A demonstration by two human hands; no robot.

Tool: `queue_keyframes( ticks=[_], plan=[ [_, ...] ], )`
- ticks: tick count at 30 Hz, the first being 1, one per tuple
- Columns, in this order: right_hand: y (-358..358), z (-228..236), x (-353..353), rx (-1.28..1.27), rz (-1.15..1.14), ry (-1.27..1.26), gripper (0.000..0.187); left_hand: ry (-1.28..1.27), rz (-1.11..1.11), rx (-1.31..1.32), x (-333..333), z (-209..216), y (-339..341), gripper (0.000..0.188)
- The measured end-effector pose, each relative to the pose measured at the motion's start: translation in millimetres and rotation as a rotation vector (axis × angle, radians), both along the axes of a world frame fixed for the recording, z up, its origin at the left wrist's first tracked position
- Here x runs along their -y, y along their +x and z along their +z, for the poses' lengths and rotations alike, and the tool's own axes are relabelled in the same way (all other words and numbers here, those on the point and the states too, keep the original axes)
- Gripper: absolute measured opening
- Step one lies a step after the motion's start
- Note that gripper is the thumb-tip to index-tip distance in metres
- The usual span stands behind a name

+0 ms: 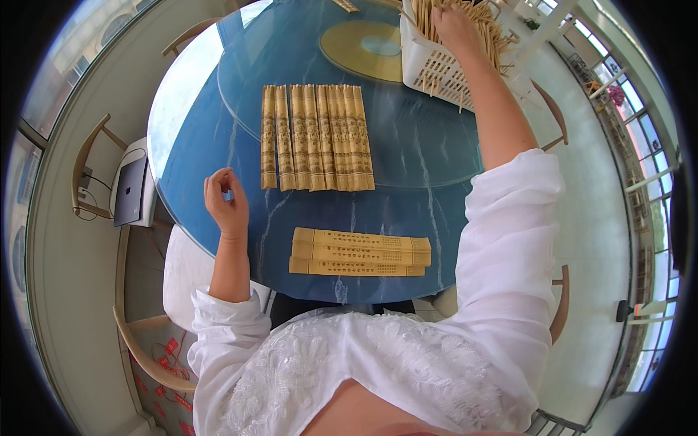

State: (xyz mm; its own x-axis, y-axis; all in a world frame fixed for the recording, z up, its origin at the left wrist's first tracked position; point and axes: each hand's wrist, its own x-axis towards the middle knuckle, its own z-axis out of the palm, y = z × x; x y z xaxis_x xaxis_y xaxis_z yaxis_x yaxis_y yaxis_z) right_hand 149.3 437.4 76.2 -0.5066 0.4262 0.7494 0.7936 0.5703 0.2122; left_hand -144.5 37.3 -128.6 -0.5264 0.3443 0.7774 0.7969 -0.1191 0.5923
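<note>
My right hand (pixel 459 30) reaches into a white perforated plastic basket (pixel 429 62) at the far right of the table. Its fingers are bent down around wooden chopsticks (pixel 483 25) heaped there; the fingertips are partly hidden. Over the table's left side hovers my left hand (pixel 227 202), fingers loosely curled in toward the thumb, nothing in them. To its right lies a row of several gold printed paper sleeves (pixel 316 138), side by side and pointing away from me. Nearer to me, a small overlapping stack of flat gold paper sleeves (pixel 360 253) lies crosswise.
The round blue marbled table (pixel 392 211) carries a glass turntable with a gold disc (pixel 349 47) at its middle. Some chopsticks poke through the basket's wall. A laptop (pixel 131 190) rests on a chair at left; wooden chairs (pixel 145 349) stand around the table.
</note>
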Motion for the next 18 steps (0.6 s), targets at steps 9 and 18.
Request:
queue_keyframes(
  ticks=[9, 18],
  plan=[
    [62.5, 16.3, 263.3, -1.049, 0.643, -0.548, 0.038, 0.001, -0.117, 0.160, 15.4, 10.3, 9.1, 0.012],
    [106.4, -115.1, 366.7, -1.601, 0.723, -1.064, 0.035, -0.659, -1.269, 0.984, 78.2, 51.2, 133.1, 0.037]
  ],
)
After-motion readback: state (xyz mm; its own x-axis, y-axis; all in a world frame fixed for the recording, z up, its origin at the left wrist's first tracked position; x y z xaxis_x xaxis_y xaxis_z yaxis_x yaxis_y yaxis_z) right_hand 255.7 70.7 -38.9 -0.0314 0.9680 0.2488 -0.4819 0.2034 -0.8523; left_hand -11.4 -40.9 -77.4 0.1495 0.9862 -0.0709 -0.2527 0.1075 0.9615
